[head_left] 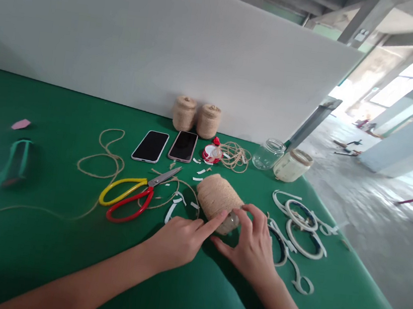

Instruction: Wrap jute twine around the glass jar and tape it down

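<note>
A glass jar wrapped in jute twine (216, 196) lies on its side on the green table (43, 265). My left hand (180, 239) is curled, with its forefinger stretched out and pressing the twine near the jar's bare end. My right hand (253, 244) cups that same end with its fingers bent around the glass. A loose length of twine (101, 163) trails from the jar past the yellow and red scissors (132, 196) toward the left edge.
Two twine spools (196, 115) stand against a white board (149, 40). Two phones (165, 146), a red tape roll (212, 154), a twine coil (234, 156) and two jars (282, 160) lie behind. White strips and rings (303, 228) sit right, a green object (15, 162) left.
</note>
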Demonstrator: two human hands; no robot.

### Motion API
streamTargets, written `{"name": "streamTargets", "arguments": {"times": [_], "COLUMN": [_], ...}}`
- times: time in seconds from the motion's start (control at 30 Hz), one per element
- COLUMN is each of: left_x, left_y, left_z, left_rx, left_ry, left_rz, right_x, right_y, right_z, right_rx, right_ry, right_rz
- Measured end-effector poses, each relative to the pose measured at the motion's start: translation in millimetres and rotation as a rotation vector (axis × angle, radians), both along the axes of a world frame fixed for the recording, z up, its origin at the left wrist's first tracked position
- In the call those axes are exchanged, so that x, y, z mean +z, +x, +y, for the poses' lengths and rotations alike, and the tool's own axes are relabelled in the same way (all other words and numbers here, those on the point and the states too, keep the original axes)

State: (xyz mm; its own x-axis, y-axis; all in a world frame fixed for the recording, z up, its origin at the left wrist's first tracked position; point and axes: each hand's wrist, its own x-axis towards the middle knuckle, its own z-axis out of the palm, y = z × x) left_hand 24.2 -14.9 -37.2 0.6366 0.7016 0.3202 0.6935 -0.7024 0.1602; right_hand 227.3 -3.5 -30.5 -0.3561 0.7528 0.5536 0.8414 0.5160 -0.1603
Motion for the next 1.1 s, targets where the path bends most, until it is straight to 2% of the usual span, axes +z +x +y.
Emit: {"name": "streamTargets", "arguments": {"times": [0.23, 0.57, 0.77, 1.1], "left_x": [1.3, 2.9, 2.6, 0.4], "left_y": [1, 1, 2, -1], "left_z": [0, 0, 0, 0], "left_rx": [-0.007, -0.002, -0.017, -0.056], "left_ry": [0.017, 0.033, 0.042, 0.118], "left_rz": [0.013, 0.008, 0.032, 0.008], "right_x": [0.4, 3.7, 3.4, 2.1], "right_y": [-4, -5, -2, -1], "right_z": [1, -1, 6, 9], "right_rx": [0.03, -0.062, -0.113, -0.142], "right_ry": [-0.02, -0.247, -0.309, -0.334], "right_rz": [0.106, 0.374, 0.487, 0.526]}}
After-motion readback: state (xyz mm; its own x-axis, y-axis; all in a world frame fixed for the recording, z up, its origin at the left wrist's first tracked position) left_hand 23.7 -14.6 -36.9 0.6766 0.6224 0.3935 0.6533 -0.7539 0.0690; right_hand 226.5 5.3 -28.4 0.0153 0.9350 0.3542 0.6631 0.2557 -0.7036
